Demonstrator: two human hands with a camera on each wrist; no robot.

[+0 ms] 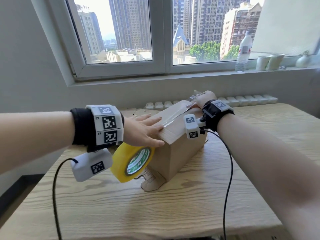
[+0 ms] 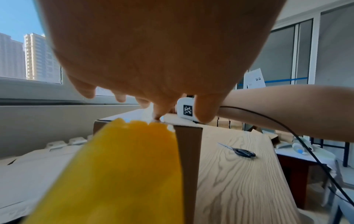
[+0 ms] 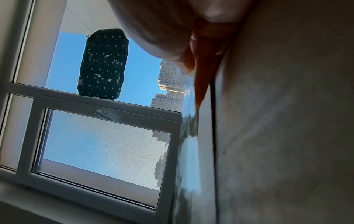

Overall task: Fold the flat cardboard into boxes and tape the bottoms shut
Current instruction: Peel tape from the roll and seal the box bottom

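The brown cardboard box point(image 1: 174, 144) stands on your wood-grain table point(image 1: 173, 213), a glossy yellow tape roll point(image 1: 133, 163) against its near-left side. Your left hand point(image 1: 145, 130) presses flat on the box top (fingers straight); your right hand point(image 1: 205, 98) pinches clear tape point(image 1: 173, 118) at its far edge.

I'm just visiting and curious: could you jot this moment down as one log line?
step: taping box seam | left hand: flat on box top, tape roll beside it | right hand: at far end on tape strip | scissors: on table
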